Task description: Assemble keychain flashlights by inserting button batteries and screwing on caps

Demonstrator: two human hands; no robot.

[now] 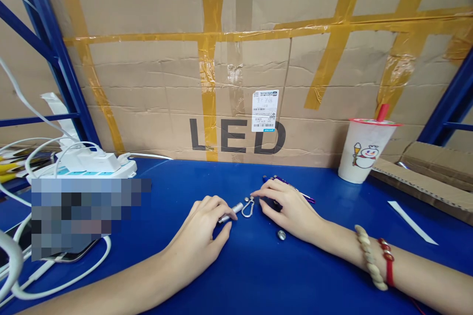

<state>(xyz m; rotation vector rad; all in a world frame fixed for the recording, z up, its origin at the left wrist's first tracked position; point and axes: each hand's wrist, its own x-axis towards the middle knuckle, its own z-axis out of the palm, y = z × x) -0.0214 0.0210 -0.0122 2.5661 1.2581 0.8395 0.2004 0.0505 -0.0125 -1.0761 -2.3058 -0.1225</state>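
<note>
My left hand (209,226) rests low over the blue table, its fingers bent across a slim silver metal tube (237,207). The thumb stands apart from the tube. Just right of the tube lies a small silver carabiner clip (248,209), with a tiny metal piece (246,200) at its top. My right hand (286,204) is spread open, palm down. Its index fingertip touches or nearly touches the top of the clip. Below that hand sits a small round metal cap (281,235). Pens (305,196) lie partly hidden behind the right hand.
A large cardboard box (148,93) marked LED walls off the back. At the right are a drink cup (364,152) with a red straw, a white strip (412,221) and a cardboard piece (428,187). White cables (99,268) and a power strip (123,170) crowd the left.
</note>
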